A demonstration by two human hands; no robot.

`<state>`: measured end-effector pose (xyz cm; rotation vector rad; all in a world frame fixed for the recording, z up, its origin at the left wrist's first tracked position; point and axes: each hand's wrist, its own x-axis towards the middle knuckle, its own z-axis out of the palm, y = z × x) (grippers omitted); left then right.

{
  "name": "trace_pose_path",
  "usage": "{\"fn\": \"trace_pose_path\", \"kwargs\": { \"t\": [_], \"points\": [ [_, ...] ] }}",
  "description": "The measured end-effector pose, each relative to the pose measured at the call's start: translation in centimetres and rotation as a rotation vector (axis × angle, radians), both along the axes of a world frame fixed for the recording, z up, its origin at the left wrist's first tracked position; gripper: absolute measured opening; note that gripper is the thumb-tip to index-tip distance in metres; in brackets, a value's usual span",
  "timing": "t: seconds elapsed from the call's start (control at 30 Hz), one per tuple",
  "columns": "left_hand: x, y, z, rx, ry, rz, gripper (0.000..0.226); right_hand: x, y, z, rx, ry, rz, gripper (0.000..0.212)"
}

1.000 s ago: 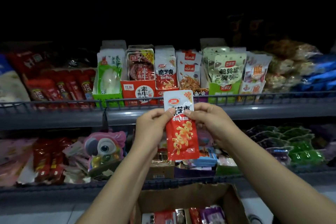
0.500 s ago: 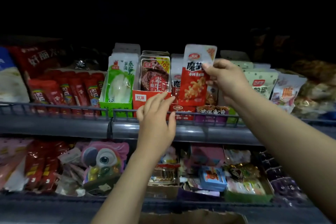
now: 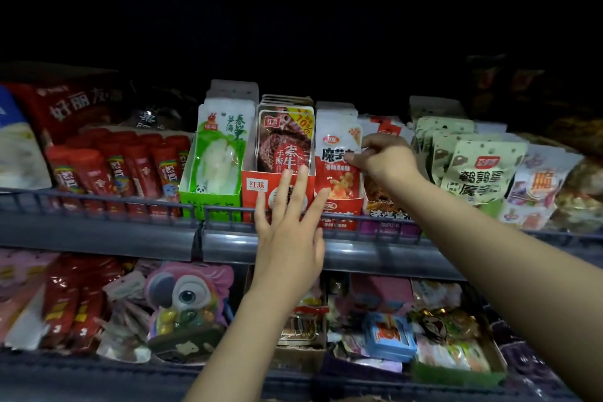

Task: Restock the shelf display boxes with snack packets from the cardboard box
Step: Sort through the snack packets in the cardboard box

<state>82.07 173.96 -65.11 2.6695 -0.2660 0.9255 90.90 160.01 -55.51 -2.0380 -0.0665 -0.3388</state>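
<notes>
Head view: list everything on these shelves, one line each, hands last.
Red-and-white packet: one, front of its red box, upper shelf.
Brown packets: a stack, red box beside it.
Green-and-white packets: several, green box.
Red sticks: a row, upper left.
Pale green packets: several, upper right.
Pink toy: one, lower shelf.
Blue box: one, lower shelf.
Left hand: open, fingers against the red box.
Right hand: pinching the red-and-white packet.

Both forearms reach up and forward from the lower edge of the view. The left hand (image 3: pixel 287 228) is raised with the back toward the camera; its fingers are straight and a little spread, pointing up. The right hand (image 3: pixel 383 160) is higher and further right, with the wrist bent. Its fingers are curled and pinch the packet (image 3: pixel 337 166) at the upper right edge.
</notes>
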Motion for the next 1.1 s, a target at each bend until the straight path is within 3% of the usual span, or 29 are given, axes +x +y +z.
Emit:
{"fn": "trace_pose_path", "kwargs": {
  "t": [0.1, 0.33, 0.6, 0.77, 0.87, 1.1],
  "points": [
    [0.0, -0.2, -0.1, -0.003, -0.001, 0.005, 0.062, 0.0, -0.1, -0.6, -0.029, -0.031, -0.010, 0.028],
    [-0.4, -0.4, -0.1, -0.043, -0.024, -0.007, 0.061, -1.2, -0.1, -0.8, -0.005, -0.087, -0.065, 0.039],
    [-2.8, -2.3, -0.5, -0.291, -0.090, -0.125, 0.040, -8.4, -1.6, -3.6, 0.105, -0.187, -0.022, 0.026],
    [-5.9, -4.3, -1.7, -0.389, 0.099, -0.177, 0.031, -13.2, -3.6, -8.1, 0.188, -0.137, -0.013, 0.023],
    [-7.2, -5.4, -3.2, -0.564, 0.268, -0.219, 0.028, -15.5, -4.9, -11.6, 0.189, -0.066, -0.016, 0.020],
    [-9.5, -8.2, -10.5, -0.829, 0.586, -0.116, 0.018, -19.6, -6.4, -21.5, 0.218, 0.143, -0.070, 0.015]
  ]
}}
